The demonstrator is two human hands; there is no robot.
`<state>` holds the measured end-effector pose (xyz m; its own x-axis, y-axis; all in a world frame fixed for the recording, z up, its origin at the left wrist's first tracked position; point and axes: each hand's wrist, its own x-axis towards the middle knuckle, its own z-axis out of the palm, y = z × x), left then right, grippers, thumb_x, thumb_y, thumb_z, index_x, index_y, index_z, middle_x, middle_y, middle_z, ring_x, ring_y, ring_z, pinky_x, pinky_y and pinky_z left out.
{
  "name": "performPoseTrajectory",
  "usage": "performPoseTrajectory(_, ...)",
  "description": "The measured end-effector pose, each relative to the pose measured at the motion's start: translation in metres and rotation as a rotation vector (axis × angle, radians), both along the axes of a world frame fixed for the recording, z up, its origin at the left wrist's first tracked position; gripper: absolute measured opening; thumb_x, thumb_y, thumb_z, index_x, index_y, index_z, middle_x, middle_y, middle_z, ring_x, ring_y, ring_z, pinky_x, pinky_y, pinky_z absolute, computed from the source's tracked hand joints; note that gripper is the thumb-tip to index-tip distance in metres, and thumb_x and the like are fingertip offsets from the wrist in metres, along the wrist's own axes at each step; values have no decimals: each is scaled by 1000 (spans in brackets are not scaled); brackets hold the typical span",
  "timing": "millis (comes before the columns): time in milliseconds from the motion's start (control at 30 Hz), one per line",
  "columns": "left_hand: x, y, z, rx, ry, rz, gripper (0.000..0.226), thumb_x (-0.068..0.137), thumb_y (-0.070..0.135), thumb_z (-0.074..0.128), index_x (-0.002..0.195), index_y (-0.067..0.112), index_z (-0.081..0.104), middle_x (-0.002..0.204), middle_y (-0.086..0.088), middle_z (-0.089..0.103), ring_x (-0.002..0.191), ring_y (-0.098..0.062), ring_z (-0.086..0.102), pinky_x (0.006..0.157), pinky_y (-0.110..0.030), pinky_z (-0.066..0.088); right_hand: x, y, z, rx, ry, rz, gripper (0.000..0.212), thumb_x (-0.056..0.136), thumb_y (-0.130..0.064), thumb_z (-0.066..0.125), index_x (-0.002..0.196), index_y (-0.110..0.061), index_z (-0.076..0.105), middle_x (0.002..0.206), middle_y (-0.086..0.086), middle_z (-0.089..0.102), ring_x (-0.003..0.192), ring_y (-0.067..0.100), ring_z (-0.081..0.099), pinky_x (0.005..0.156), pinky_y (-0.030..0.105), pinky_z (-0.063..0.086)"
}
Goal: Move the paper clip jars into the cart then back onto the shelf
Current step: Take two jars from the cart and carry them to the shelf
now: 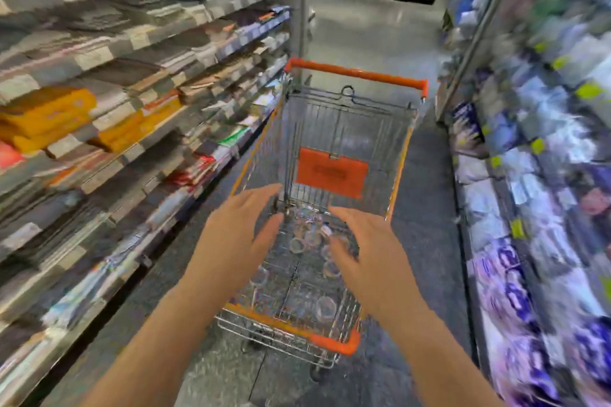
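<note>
Hands [236, 235] [372, 251] above jars [325, 307] in cart [291, 328]

Subject: one person, seen only from the forearms down.

Item 1, the left hand [238, 235]: bare from wrist to fingers [256, 196], with the thumb visible on its inner side.

Item 2, the left forearm [158, 334]: bare along its whole visible length, down to the lower edge of the frame.

Item 3, the right hand [370, 251]: bare likewise, shown from the back.

Item 4, the right forearm [439, 340]: bare to the lower edge of the frame.

Build: both forearms are slender, the hands narrow and the fingers long.

Image quality: outlines are softened by motion blur. Nails and fine surface detail cannot be made out.
</note>
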<state>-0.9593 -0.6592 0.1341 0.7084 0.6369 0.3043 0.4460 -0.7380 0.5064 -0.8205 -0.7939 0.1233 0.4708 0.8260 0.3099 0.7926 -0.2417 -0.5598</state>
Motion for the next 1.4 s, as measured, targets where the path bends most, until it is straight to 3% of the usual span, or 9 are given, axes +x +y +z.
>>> performPoseTrajectory(200,59,64,-53,-49,96,-90,49,94,33,49,141,25,35,139,3,44,127,-16,39,102,-30,30,44,49,-43,-123,94,-57,42,94,-25,51,136,-30,44,132,-11,50,124,8,37,95,18,25)
performPoseTrajectory(333,101,128,-83,-61,208,-189,58,92,37,50,145,28,27,143,5,39,130,-15,36,104,-33,31,76,96,-67,-149,196,-154,44,94,-28,51,137,-33,42,121,-21,43,123,5,35,90,15,23)
performPoseTrajectory(533,143,191,-134,-106,293,-224,66,90,36,56,146,24,23,146,2,35,132,-17,33,105,-31,30,115,155,-128,-249,299,-280,48,94,-28,52,140,-26,39,137,-3,47,129,16,34,102,30,32)
performPoseTrajectory(767,180,190,-253,-240,517,-261,80,85,42,61,148,23,16,149,-4,28,133,-24,32,104,-39,34,135,171,-245,-474,436,-442,56,88,-26,59,140,-23,37,135,0,47,124,28,40,102,40,36)
performPoseTrajectory(933,207,175,-335,-289,710,-320,88,82,48,61,148,27,7,154,-7,14,137,-29,24,106,-46,30,132,171,-318,-540,581,-573,65,83,-27,67,140,-24,37,136,-1,48,125,25,40,103,38,36)
performPoseTrajectory(1067,218,177,-386,-362,742,-207,101,73,60,66,148,33,3,155,-8,3,138,-31,23,108,-47,28,133,172,-364,-633,616,-668,76,84,-30,66,147,-19,25,150,3,29,136,27,27,113,39,23)
performPoseTrajectory(1167,220,184,-423,-392,773,-174,114,66,64,69,145,40,-9,156,-6,-6,137,-34,27,105,-48,37,133,174,-394,-651,656,-739,86,82,-37,67,149,-29,14,157,-2,11,140,31,18,112,42,24)
performPoseTrajectory(1267,219,190,-454,-376,914,-172,116,64,70,63,140,43,-21,155,-2,-14,129,-37,39,88,-47,51,130,175,-420,-725,743,-781,93,80,-43,69,149,-36,6,158,-10,-2,142,32,12,111,50,29)
performPoseTrajectory(1400,230,196,-478,-297,983,-197,106,70,69,60,144,37,-9,152,-12,5,110,-39,53,75,-44,56,129,178,-444,-648,733,-832,86,79,-35,73,146,-32,20,155,-5,5,138,28,18,111,47,30)
